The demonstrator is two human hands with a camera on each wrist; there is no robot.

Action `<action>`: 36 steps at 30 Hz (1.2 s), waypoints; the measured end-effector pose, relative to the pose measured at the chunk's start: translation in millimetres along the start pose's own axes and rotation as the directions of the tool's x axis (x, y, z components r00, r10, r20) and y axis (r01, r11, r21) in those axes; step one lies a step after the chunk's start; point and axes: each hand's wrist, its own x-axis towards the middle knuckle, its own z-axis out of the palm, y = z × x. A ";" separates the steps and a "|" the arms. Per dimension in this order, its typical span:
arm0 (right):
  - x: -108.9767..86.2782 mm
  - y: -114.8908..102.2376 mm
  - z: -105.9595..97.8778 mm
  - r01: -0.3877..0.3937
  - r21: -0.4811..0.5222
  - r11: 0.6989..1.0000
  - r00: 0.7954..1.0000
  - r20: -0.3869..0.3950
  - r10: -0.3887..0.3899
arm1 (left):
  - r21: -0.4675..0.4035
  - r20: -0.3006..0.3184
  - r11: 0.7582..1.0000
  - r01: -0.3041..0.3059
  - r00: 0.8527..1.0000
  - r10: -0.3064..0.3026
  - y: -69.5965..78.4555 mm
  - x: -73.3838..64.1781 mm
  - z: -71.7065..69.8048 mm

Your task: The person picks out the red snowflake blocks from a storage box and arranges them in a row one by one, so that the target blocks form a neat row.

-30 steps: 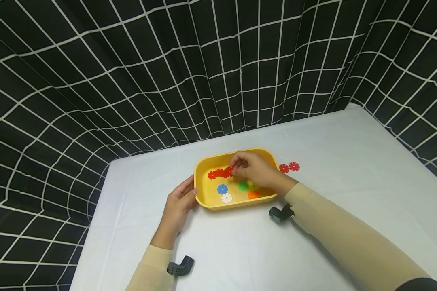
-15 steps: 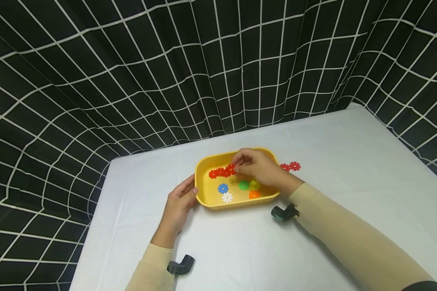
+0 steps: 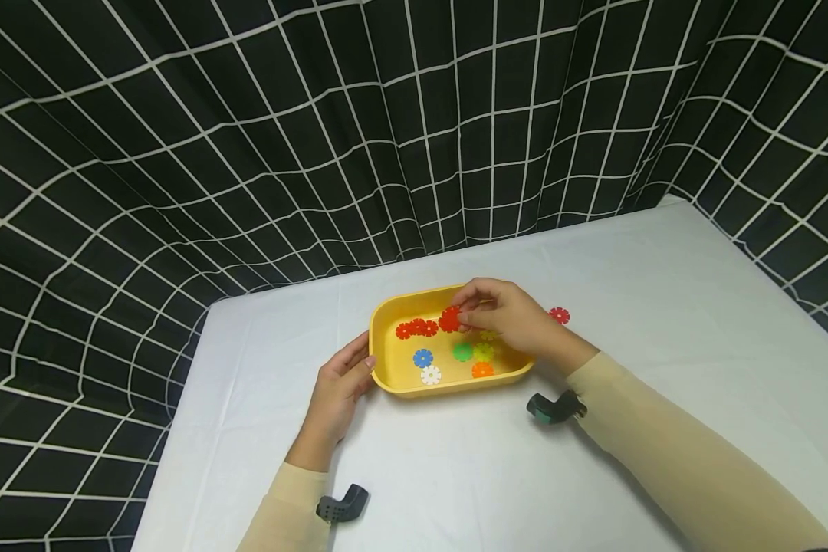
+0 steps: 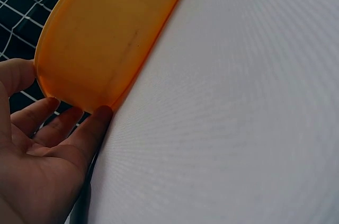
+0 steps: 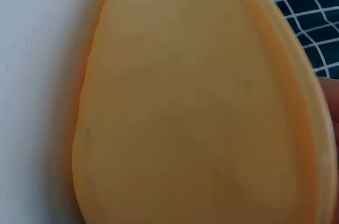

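Observation:
A yellow plastic bin [image 3: 400, 392] stands on the white table. My left hand [image 3: 340, 387] holds its left end, thumb at the rim and fingers against the outer wall; the left wrist view shows the fingertips [image 4: 100, 115] touching that wall. Over the bin, my right hand [image 3: 507, 318] pinches red flower-shaped interlocking discs [image 3: 450, 319], seemingly overlapped; how many is unclear. Left of them inside the bin lie several red discs [image 3: 417, 328] in a row. The right wrist view shows mostly the bin's outer wall [image 5: 185, 102], with a sliver of the hand at the right edge.
Also in the bin are a blue disc [image 3: 422, 358], a white disc [image 3: 431, 375], a green disc [image 3: 463, 352], yellow discs [image 3: 484, 352] and an orange disc [image 3: 482, 370]. A red disc [image 3: 560, 315] lies on the table [image 3: 455, 475] to the right. Black gridded cloth [image 3: 386, 153] hangs behind.
My right hand has moved right with the pinched red discs, leaving a gap from the row at left. Its wrist now covers one red disc on the table. The left hand keeps its place.

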 end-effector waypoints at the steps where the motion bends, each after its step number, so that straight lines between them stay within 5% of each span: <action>1: -1.6 0.4 -1.8 -0.002 0.005 1.000 1.000 -0.002 0.002 | 0.001 -0.003 1.000 0.002 1.000 -0.002 0.3 -0.2 0.2; 10: -14.6 -1.0 -19.4 0.001 -0.049 0.999 0.999 -0.046 -0.004 | 0.004 -0.013 1.000 0.011 1.000 -0.011 2.1 -0.7 0.9; 25: -33.8 4.6 -44.1 -0.039 0.001 0.999 0.988 -0.146 0.039 | 0.015 -0.004 1.000 0.004 1.000 -0.004 1.9 -0.7 0.4; 36: -49.8 26.0 -76.7 -0.053 -0.006 0.999 0.971 -0.233 0.050 | -0.017 0.025 1.000 -0.008 1.000 0.009 1.0 0.4 -1.1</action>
